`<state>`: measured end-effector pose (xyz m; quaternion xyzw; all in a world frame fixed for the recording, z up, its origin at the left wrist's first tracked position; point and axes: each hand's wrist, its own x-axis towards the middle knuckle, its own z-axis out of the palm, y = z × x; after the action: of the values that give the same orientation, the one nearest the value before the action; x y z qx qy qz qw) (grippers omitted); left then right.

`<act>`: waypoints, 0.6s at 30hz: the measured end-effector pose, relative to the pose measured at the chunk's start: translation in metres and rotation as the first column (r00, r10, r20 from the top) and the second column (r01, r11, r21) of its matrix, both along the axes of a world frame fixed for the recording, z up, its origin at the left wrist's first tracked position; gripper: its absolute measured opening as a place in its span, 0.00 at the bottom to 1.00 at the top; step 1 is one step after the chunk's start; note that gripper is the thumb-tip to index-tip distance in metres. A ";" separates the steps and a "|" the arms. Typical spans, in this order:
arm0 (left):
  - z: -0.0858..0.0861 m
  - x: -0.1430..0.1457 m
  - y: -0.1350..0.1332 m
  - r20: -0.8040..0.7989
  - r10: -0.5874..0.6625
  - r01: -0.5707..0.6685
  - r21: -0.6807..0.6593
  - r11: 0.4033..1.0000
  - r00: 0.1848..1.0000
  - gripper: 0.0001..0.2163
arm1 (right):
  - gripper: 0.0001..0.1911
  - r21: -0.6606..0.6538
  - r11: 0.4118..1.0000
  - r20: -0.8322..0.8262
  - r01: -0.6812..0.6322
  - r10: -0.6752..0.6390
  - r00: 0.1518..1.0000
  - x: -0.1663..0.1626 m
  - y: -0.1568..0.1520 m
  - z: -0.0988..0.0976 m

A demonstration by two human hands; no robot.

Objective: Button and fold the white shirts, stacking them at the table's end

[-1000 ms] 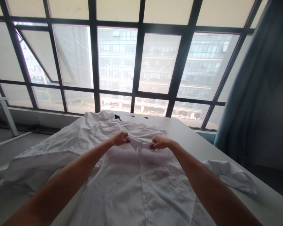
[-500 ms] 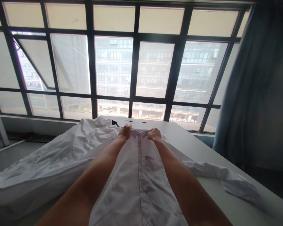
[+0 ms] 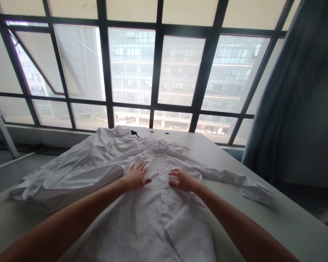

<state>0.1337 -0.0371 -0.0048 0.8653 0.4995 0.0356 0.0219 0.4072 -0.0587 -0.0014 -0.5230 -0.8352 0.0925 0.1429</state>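
A white button-up shirt (image 3: pixel 150 214) lies front side up on the table, its collar toward the window and its button strip running down the middle. My left hand (image 3: pixel 136 176) rests on the left chest of the shirt with fingers spread. On the other side of the button strip, my right hand (image 3: pixel 182 180) is over the shirt with its fingers apart, holding nothing. One sleeve (image 3: pixel 235 178) stretches out to the right across the table. More white cloth (image 3: pixel 79 171) lies rumpled to the left, partly beside and under the shirt.
The white table (image 3: pixel 278 225) reaches toward a large window with dark frames (image 3: pixel 156 72). A small black item (image 3: pixel 135 133) lies at its far end near two round holes. A dark curtain (image 3: pixel 287 109) hangs at right; a white table leg (image 3: pixel 7 136) stands at left.
Both hands have let go of the collar and come back toward me onto the shirt's chest, fingers now spread. The shirt, held up before, now lies down on the table.
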 end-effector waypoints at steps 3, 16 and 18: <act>-0.002 -0.018 -0.029 -0.015 -0.016 0.016 -0.027 1.000 1.000 0.30 | 0.15 -0.042 0.990 -0.094 -0.131 0.127 0.987 0.010 -0.031 0.003; 0.008 -0.064 -0.081 0.024 -0.042 0.046 -0.212 0.976 0.999 0.36 | 0.24 -0.654 0.619 0.369 0.435 -0.242 0.898 0.098 -0.109 0.054; 0.009 -0.068 -0.080 0.026 -0.059 0.064 -0.213 0.975 0.998 0.36 | 0.23 -0.629 0.642 0.337 0.438 -0.282 0.898 0.112 -0.110 0.054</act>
<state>0.0660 -0.1167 0.0044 0.8726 0.4731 -0.0104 0.1206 0.5195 -0.1683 0.0523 -0.7007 -0.6275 0.3115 -0.1350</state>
